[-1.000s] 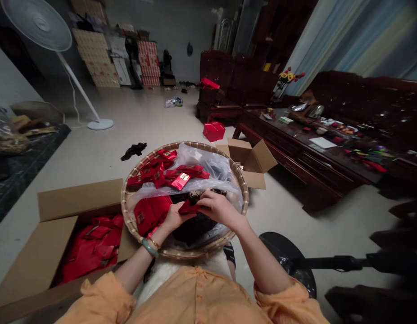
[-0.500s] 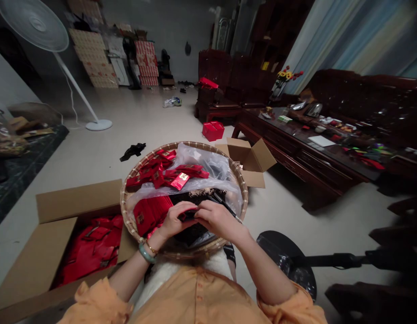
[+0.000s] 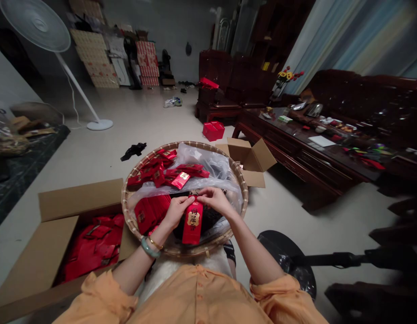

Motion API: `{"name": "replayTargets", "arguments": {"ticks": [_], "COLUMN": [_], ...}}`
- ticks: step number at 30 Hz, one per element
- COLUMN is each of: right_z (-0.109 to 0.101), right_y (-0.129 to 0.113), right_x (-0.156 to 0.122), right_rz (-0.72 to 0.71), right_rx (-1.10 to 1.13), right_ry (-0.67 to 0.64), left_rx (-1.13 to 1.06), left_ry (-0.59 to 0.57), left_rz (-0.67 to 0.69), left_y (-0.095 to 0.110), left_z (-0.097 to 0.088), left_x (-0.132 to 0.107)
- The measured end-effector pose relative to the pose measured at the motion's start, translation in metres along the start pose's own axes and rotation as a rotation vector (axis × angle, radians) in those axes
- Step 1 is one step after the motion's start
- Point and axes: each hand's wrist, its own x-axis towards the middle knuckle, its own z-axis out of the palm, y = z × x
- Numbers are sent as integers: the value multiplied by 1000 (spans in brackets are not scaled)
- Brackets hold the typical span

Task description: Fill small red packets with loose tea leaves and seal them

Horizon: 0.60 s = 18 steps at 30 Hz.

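Note:
Both hands pinch the top edge of a red packet (image 3: pixel 192 223) with a gold label and dark characters, which hangs upright over the basket. My left hand (image 3: pixel 177 210) grips its upper left corner, and my right hand (image 3: pixel 215 199) its upper right. Beneath is a round woven bamboo basket (image 3: pixel 124 211). To the left of my hands, a stack of flat red packets (image 3: pixel 149 212) lies inside it. Several filled-looking red packets (image 3: pixel 181 179) lie on clear plastic (image 3: pixel 211 158) at its far side. Dark loose material (image 3: pixel 211 218) shows partly behind the held packet.
An open carton (image 3: pixel 93 247) of red packets stands at left, another open carton (image 3: pixel 251 157) beyond the basket at right. A white fan (image 3: pixel 99 124) stands far left. A dark wooden table (image 3: pixel 296 148) runs along the right, and a round black base (image 3: pixel 286 256) sits near my right arm.
The red packet has come up between my hands and now hangs with its labelled face showing. My hands have risen slightly, and my right hand has shifted up at its corner.

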Motion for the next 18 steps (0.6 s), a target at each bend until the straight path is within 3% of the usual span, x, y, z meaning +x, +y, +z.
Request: {"name": "replayTargets", "arguments": {"ticks": [5, 11, 13, 18], "right_z": [-4, -1, 0, -3], "right_y": [1, 7, 9, 15], "right_x": [2, 5, 6, 4], "right_rz": [83, 99, 97, -15], "right_rx": [121, 172, 177, 154], "right_ry": [-57, -7, 7, 67], "left_rx": [-21, -219, -218, -5], "left_ry": [-26, -285, -313, -208], "left_rz": [-66, -296, -332, -181], "left_y": [-3, -4, -7, -23], "left_z": [-1, 1, 3, 1], "left_x": [2, -5, -7, 0]}}
